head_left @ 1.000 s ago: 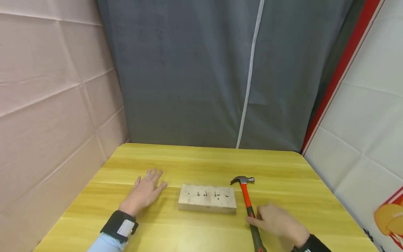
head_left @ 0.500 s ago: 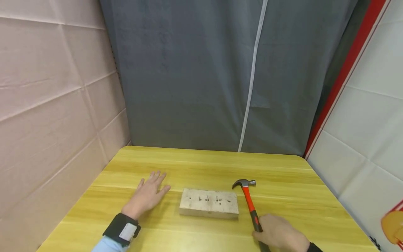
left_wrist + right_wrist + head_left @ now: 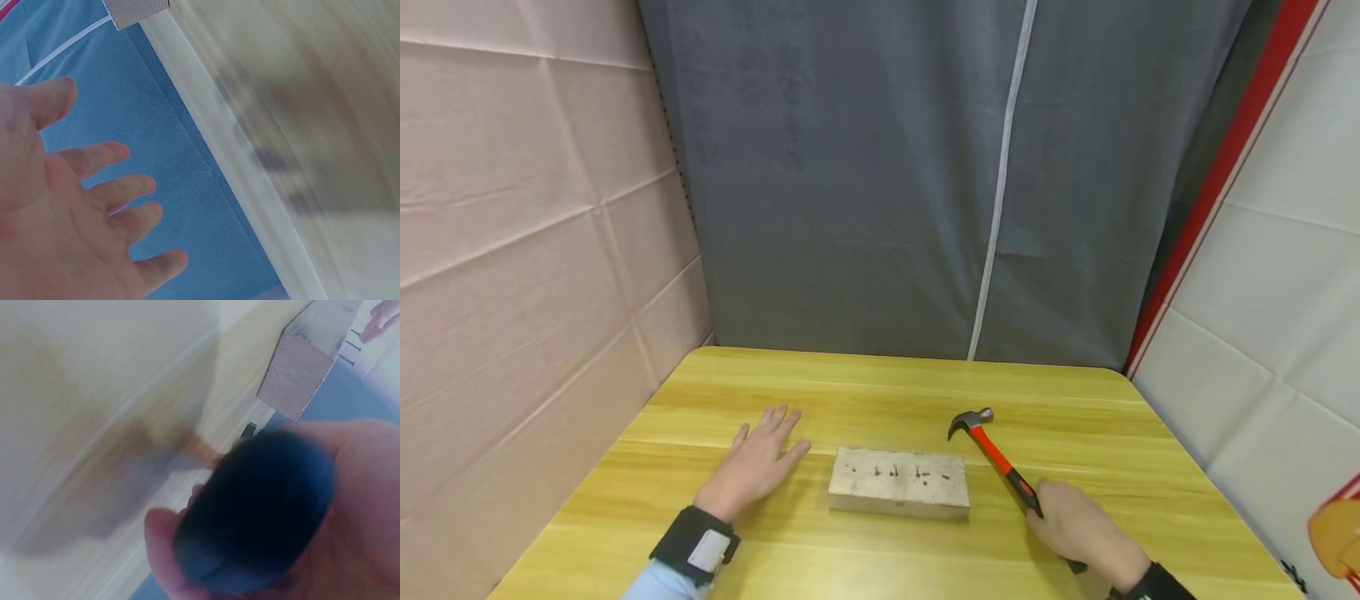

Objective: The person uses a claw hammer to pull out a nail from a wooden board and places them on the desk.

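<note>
My right hand (image 3: 1078, 525) grips the dark lower handle of a claw hammer (image 3: 1000, 462) with a red upper shaft. Its metal head points away and to the left, beyond the right end of a pale wooden block (image 3: 898, 493). In the right wrist view, the handle's dark butt (image 3: 256, 509) fills the middle, with fingers curled round it. Several thin nails (image 3: 352, 345) stand up from the block's top. Left of the block, my left hand (image 3: 752, 467) is held palm down with spread fingers, holding nothing. The left wrist view shows its palm (image 3: 69, 219) apart from the tabletop.
The yellow wood-grain table (image 3: 820, 383) runs back to a grey curtain (image 3: 850, 183). Pale cloth (image 3: 550, 250) hangs on the left, and a white panel (image 3: 1277, 308) with a red edge stands on the right.
My right hand has closed round the hammer's handle and swung it, so its lower end has moved right and the hammer lies more slantwise. The left hand has stayed nearly still.
</note>
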Motion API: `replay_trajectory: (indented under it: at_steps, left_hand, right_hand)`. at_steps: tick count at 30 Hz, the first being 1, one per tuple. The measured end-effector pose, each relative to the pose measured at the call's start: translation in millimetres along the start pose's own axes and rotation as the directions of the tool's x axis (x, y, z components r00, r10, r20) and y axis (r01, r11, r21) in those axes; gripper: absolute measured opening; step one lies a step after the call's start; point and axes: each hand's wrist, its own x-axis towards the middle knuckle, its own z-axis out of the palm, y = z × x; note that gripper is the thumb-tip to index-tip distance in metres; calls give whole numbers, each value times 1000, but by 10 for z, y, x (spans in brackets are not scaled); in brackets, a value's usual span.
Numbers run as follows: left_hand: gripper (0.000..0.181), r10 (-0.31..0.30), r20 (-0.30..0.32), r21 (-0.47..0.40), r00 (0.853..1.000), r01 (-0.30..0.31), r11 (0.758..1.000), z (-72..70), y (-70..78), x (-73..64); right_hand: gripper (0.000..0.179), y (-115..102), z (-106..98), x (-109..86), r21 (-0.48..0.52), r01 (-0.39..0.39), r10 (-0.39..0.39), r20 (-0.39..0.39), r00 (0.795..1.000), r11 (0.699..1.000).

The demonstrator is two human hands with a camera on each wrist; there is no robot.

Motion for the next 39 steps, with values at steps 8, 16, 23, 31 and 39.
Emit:
replay_trajectory:
  at_steps: [8,16,23,31,39]
  left_hand:
    - [66,-5,3,-8,1000,5,1000,43,1,-8]
    - [61,-1,-4,2,1000,1,1000,74,42,5]
    - [58,10,-12,-9,1000,-10,1000,83,87,29]
    - [54,44,-40,-13,998,-45,999,84,153,55]
    - [53,94,-77,-36,993,-97,995,110,218,77]
  right_hand:
    - [13,34,4,59,-69,26,-30,-50,998,997]
    - [15,65,-11,135,-130,88,-109,-171,979,988]
    - [14,90,-22,170,-115,100,-122,-201,972,988]
    - [14,71,-12,156,-118,118,-142,-225,964,986]
    - [13,-10,10,133,-103,162,-185,-280,942,981]
